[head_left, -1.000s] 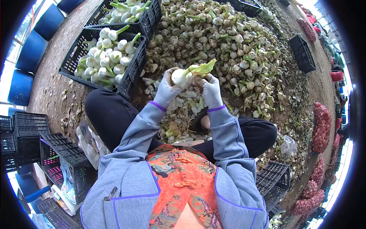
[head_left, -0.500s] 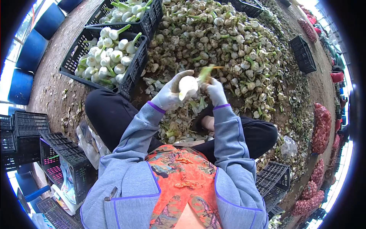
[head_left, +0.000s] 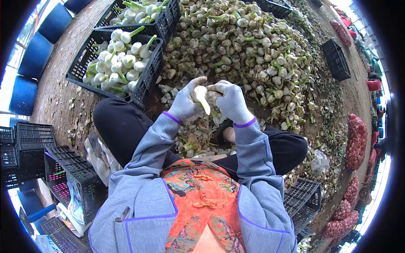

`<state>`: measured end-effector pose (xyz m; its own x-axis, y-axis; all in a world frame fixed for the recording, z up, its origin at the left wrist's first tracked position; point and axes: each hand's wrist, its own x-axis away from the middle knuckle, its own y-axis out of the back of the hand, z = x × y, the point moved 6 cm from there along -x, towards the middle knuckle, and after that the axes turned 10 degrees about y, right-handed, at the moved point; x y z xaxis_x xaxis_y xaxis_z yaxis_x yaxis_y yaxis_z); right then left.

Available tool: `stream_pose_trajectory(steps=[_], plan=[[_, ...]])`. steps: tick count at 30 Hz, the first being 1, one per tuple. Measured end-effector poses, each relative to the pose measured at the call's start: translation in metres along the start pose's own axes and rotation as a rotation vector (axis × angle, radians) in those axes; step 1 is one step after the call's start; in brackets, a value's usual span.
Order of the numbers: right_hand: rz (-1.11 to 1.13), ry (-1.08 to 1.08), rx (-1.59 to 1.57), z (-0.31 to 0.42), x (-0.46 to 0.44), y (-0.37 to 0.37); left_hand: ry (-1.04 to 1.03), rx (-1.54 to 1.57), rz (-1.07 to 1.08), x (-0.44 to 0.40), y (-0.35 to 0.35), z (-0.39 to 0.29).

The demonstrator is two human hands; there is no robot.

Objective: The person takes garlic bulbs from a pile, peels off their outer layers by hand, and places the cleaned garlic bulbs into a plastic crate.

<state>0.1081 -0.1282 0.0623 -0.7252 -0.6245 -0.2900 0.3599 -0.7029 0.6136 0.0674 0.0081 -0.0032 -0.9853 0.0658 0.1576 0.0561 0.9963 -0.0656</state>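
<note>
A white fresh garlic bulb (head_left: pixel 200 93) with a short pale-green stem is held in front of me, the stem pointing down toward my lap. My left hand (head_left: pixel 185 101), in a whitish glove soiled at the fingers, is closed around it from the left. From the other side my gloved right hand (head_left: pixel 231 100) bends over, its fingertips pinched against the bulb's right edge. What lies under those fingers is partly hidden. Below both hands, loose peelings (head_left: pixel 192 141) cover the ground between my legs.
A large heap of unpeeled garlic (head_left: pixel 236 46) rises ahead. At the left front, a black crate (head_left: pixel 145 86) holds clean white bulbs, with another filled crate (head_left: pixel 166 23) behind it. Black crates (head_left: pixel 76 168) stand at my left; red net sacks (head_left: pixel 355 143) lie at the far right.
My right hand has turned over and come in against the bulb; the green leafy piece it held is no longer visible. The bulb's stem has swung toward the lower right.
</note>
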Motion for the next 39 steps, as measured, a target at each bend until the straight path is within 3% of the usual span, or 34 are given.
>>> stream_pose_trajectory(steps=[5,9,11,13,16,23,26,28,31,33,35,39], plan=[[0.028,-0.014,0.262,0.006,-0.001,0.002,-0.077,-0.038,0.004,0.002,-0.008,-0.006],[-0.058,0.050,0.298,-0.007,0.000,-0.003,-0.059,0.010,0.024,0.004,-0.013,-0.011],[-0.065,0.064,0.258,-0.013,0.002,-0.006,-0.074,-0.028,0.028,0.003,-0.013,-0.012],[-0.167,-0.064,0.115,-0.018,0.003,-0.004,-0.037,0.095,0.038,0.001,-0.011,-0.009],[-0.086,-0.089,-0.114,-0.012,0.003,0.003,0.022,0.119,0.030,0.000,-0.006,-0.007],[-0.093,0.020,0.145,-0.017,0.003,-0.005,-0.004,0.083,0.070,0.003,-0.011,-0.011],[-0.233,-0.010,0.111,-0.025,0.003,-0.004,-0.040,0.160,0.070,0.002,-0.013,-0.013],[-0.188,-0.181,-0.040,-0.028,0.004,-0.003,-0.174,0.246,-0.134,0.000,-0.003,-0.014],[-0.123,-0.193,-0.140,-0.025,0.006,-0.013,-0.048,0.277,-0.292,-0.006,0.017,0.009],[-0.103,-0.212,-0.110,-0.024,0.005,-0.019,-0.086,0.292,-0.317,-0.007,0.017,0.015],[-0.195,-0.091,0.085,-0.026,0.004,-0.019,-0.121,0.306,-0.341,-0.004,0.019,0.014],[-0.279,-0.157,0.197,-0.042,0.006,-0.015,-0.273,0.074,-0.255,0.001,0.015,-0.010]])
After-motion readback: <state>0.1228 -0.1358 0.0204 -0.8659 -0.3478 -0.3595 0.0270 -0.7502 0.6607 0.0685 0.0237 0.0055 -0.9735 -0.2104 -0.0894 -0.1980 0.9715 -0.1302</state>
